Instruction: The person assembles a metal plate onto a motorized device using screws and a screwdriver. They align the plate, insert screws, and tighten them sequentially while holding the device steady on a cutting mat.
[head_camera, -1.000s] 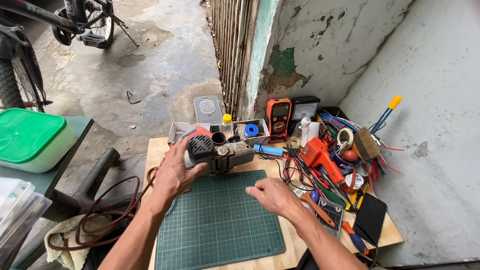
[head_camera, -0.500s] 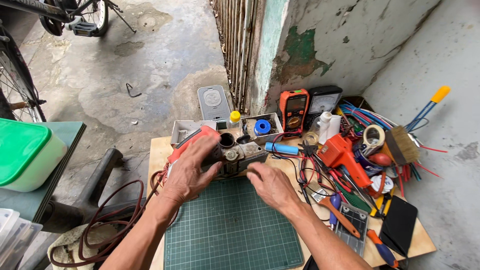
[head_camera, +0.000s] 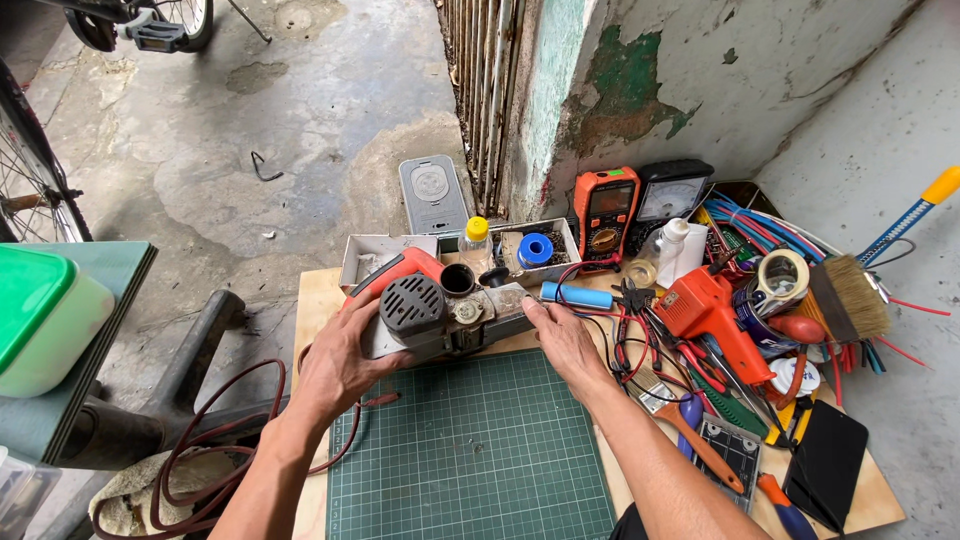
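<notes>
Gripping ribbed grey-red power tool (head_camera: 440, 315), L hand (head_camera: 340, 360) & R hand (head_camera: 562, 340), maybe metal.

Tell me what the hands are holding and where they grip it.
Both hold the power tool: left hand on its left end, right hand against its right end.
</notes>
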